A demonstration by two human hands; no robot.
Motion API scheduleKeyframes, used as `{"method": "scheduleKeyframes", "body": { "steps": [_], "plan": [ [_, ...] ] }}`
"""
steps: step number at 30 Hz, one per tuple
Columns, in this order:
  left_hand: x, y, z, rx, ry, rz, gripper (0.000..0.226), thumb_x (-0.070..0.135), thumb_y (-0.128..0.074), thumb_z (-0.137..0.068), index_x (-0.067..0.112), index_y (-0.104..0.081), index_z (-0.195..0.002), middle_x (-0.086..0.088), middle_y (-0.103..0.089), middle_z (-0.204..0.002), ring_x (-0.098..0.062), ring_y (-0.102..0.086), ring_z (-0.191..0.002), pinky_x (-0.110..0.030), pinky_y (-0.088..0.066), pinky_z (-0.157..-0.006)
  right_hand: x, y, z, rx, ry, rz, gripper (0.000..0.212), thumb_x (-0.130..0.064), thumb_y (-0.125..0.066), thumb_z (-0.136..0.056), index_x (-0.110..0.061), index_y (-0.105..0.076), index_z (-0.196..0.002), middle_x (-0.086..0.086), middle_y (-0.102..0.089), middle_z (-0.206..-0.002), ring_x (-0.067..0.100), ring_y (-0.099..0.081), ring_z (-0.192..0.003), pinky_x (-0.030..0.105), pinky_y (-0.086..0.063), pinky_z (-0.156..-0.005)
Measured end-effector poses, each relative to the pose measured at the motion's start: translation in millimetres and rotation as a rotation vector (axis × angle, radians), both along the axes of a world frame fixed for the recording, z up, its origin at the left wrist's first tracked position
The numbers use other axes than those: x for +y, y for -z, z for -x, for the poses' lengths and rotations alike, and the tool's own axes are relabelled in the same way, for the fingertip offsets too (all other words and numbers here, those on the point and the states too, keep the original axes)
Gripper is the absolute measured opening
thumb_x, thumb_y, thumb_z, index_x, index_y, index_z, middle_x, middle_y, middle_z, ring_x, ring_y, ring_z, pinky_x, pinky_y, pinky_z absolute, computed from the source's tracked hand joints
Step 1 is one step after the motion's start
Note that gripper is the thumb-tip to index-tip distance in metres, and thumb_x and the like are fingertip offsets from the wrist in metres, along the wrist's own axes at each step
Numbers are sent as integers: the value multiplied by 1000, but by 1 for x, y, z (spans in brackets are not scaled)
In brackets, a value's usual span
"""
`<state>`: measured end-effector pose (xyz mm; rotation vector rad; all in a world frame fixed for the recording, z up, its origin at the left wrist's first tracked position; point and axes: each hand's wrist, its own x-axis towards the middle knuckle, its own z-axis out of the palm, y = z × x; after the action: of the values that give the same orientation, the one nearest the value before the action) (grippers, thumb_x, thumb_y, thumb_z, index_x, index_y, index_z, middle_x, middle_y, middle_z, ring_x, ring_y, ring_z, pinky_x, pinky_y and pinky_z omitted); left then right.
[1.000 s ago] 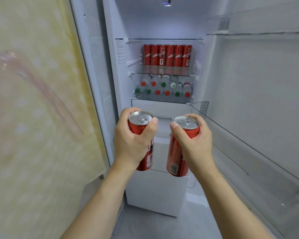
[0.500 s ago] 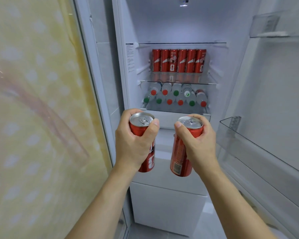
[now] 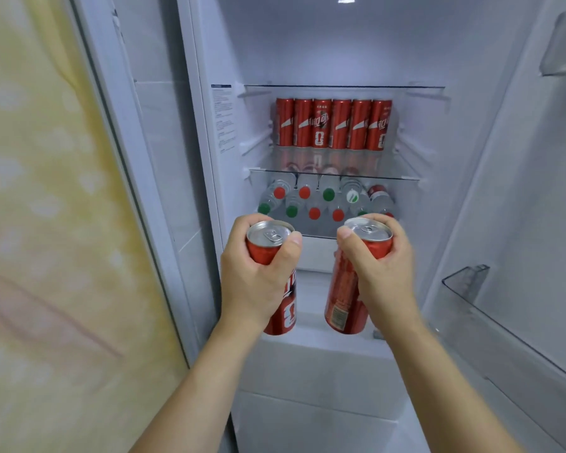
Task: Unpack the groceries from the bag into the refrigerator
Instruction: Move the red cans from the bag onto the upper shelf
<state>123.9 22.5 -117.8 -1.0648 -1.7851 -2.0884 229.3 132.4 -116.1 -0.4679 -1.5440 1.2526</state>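
We hold two cans upright before open fridge [image 3: 477,197]: left hand [image 3: 258,282] wraps left can [image 3: 280,317], right hand [image 3: 381,276] wraps right can [image 3: 342,302]. We judge them rigid, full, slick; mid-body grip suits. Can row [image 3: 334,124] at shelf [image 3: 402,168] back edge.

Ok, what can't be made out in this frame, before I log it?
Head view only:
- Grocery bag: outside the frame.
- Left can label: mostly covered by the left hand.
- Right can print: too small to read; the right hand covers its far side.
- Cans behind the shelf row: hidden by the front cans.
- Bottles: only caps clear, some behind the hands.
- Wall sticker: too small.
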Motion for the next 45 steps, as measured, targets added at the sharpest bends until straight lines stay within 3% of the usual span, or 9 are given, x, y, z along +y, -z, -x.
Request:
{"method": "scheduleKeyframes", "body": {
  "steps": [4, 9, 14, 20, 23, 25, 32, 38, 45],
  "plan": [
    [29, -12, 18, 46, -8, -12, 31, 49, -66, -69, 26, -58, -88, 18, -67, -80, -3, -65, -72, -13, -48, -64, 34, -8, 18, 23, 3, -8, 30, -47, -76, -64, -38, -60, -88, -11, -70, -87, 17, -70, -80, 40, -59, -74],
    [63, -30, 41, 74, -26, -61, 37, 49, -65, -69, 19, -59, -91, 18, -67, -80, -2, -64, -71, -12, -48, -62, 68, -19, 44, 30, 28, -26, 29, -43, -73, -68, -31, -60, -90, -18, -67, -84, 4, -66, -76, 24, -53, -69],
    [93, -48, 69, 114, -29, -95, 40, 47, -65, -71, 15, -59, -94, 19, -67, -81, -2, -65, -72, -11, -47, -62, 94, -31, 75, 49, 25, -25, 44, -49, -73, -64, -23, -63, -98, -9, -69, -89, 8, -67, -80, 32, -57, -75],
    [132, -67, 111, 117, -44, -113, 35, 45, -67, -73, 17, -59, -92, 21, -67, -79, -1, -64, -72, -14, -48, -65, 123, -46, 113, 74, -10, 6, 39, -45, -77, -69, -26, -61, -99, -8, -68, -89, 13, -69, -83, 39, -60, -70],
    [151, -74, 131, 123, -53, -125, 26, 35, -71, -77, 17, -59, -92, 23, -66, -78, 0, -63, -72, -13, -47, -66, 137, -56, 133, 100, 23, -26, 33, -35, -78, -77, -21, -61, -101, -9, -68, -89, 2, -66, -79, 17, -53, -66],
    [163, -79, 143, 124, -57, -132, 22, 33, -72, -79, 20, -59, -92, 24, -65, -78, 0, -63, -72, -11, -46, -64, 147, -63, 145, 94, 43, -38, 32, -34, -77, -78, -22, -61, -103, -10, -67, -91, -1, -65, -78, 14, -51, -65],
    [203, -100, 183, 112, -43, -127, 19, 29, -75, -83, 23, -59, -93, 19, -66, -77, 1, -64, -73, -11, -47, -64, 185, -95, 186, 38, 51, -100, 29, -42, -75, -79, -33, -57, -99, -16, -65, -89, -7, -64, -79, 11, -51, -63],
    [231, -96, 218, 107, -60, -34, 25, 35, -73, -83, 22, -57, -98, 14, -64, -80, 6, -63, -73, -8, -47, -62, 215, -97, 222, -26, 62, -123, 41, -49, -75, -76, -30, -56, -107, -10, -66, -99, 3, -66, -85, 20, -53, -69],
    [258, -93, 251, 49, -116, 12, 32, 43, -72, -83, 23, -56, -102, 14, -65, -81, 10, -62, -72, -5, -46, -59, 240, -95, 254, -76, 53, -114, 52, -54, -72, -77, -29, -52, -118, -11, -64, -103, 4, -64, -91, 21, -52, -71]
  ]
}}
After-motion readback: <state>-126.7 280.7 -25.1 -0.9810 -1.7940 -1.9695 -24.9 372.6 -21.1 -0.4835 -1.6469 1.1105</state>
